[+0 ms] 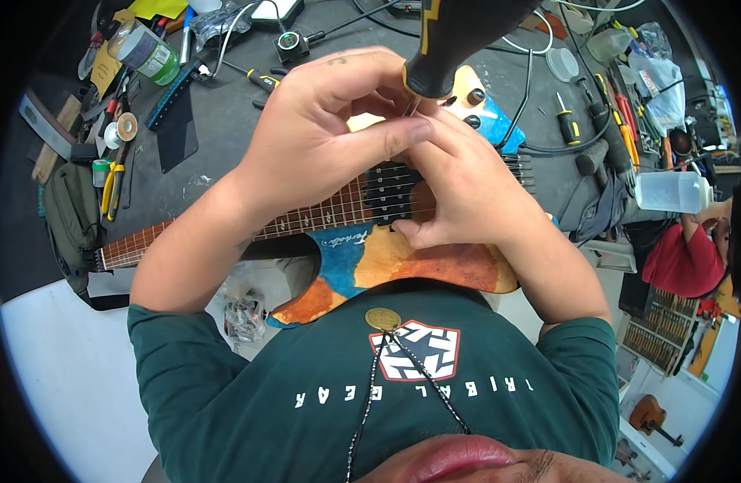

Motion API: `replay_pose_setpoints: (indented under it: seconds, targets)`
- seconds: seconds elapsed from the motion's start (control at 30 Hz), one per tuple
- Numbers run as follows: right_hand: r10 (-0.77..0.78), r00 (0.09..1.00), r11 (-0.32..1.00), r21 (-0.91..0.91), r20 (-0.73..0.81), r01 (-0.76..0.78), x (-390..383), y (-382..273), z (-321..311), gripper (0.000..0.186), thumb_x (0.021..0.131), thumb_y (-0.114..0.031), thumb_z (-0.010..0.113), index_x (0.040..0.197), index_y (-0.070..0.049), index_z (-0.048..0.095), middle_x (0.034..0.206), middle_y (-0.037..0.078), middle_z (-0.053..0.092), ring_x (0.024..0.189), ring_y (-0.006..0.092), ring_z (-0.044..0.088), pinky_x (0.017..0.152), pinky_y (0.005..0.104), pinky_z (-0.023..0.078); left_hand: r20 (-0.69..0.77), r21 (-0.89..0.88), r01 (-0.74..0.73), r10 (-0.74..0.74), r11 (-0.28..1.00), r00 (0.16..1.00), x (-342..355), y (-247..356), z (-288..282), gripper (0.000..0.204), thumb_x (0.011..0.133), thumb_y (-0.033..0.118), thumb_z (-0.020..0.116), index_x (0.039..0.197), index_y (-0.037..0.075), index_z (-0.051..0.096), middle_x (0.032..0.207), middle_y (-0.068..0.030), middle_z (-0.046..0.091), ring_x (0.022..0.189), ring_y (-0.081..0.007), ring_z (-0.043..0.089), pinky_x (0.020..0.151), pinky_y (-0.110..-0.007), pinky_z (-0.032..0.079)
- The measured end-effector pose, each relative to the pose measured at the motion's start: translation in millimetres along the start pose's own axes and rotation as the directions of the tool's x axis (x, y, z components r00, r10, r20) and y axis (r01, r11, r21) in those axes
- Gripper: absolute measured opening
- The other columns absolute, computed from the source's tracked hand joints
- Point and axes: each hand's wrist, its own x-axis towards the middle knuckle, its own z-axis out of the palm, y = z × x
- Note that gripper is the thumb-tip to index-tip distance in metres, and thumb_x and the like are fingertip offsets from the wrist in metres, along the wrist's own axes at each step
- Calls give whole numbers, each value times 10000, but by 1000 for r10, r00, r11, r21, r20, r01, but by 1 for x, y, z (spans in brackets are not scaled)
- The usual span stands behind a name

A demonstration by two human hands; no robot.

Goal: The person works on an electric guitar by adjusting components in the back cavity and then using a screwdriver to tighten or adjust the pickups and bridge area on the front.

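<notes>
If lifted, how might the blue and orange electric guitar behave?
The blue and orange wooden electric guitar is probably stiff and fairly heavy, given its broad body. Its long fretted neck could make it swing if gripped at one end.

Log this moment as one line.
left hand: at screwdriver, tip hidden | right hand: over electric guitar | guitar neck: pointing left

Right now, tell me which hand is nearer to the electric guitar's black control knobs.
Right. The right hand is just below the black control knobs in view; the left hand is farther off, to their left.
</notes>
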Motion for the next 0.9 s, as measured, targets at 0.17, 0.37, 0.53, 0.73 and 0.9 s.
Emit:
replay_pose_setpoints:
  seconds: [0.17,0.37,0.53,0.73,0.9]
  targets:
    - [-39,999,999,-4,-25,38,1,0,0,686,635,-280,1004,1168,7,681,1310,170,650,1293,415,633,1123,511,543,-25,91,-9,11,996,1000,-2,-1,-6,415,1022,-106,804,1427,-86,717,1252,-121,793,1131,-162,792,1006,-321,661]
    - [-32,999,999,-19,-19,32,-1,1,0,701,631,-284,1007,1181,-2,675,1300,168,650,1285,414,635,1110,506,547,-73,27,73,-70,997,995,-2,12,1,383,1073,-83,751,1453,-70,703,1245,-131,817,1140,-173,791,1023,-326,647]
    - [-54,998,998,-12,-26,54,0,2,0,718,634,-277,1007,1203,4,673,1318,165,655,1286,413,636,1111,509,547,-61,-64,49,-53,997,997,-3,7,2,344,1069,-79,765,1410,-62,726,1264,-126,803,1144,-170,783,1014,-323,635]
    - [-58,998,998,-4,-18,58,1,1,-1,747,633,-271,1011,1233,16,672,1378,179,659,1316,420,637,1131,514,544,-48,-2,-61,61,998,997,-3,-3,-5,321,1004,-87,841,1315,-48,775,1303,-96,746,1150,-165,769,1007,-331,651]
    - [-65,998,998,-1,-27,65,1,2,-1,736,634,-270,1010,1223,15,673,1395,188,656,1324,425,636,1137,515,544,-43,-33,47,-48,998,998,-4,5,-3,287,1028,-68,821,1312,-54,783,1311,-111,758,1169,-173,772,1035,-336,654]
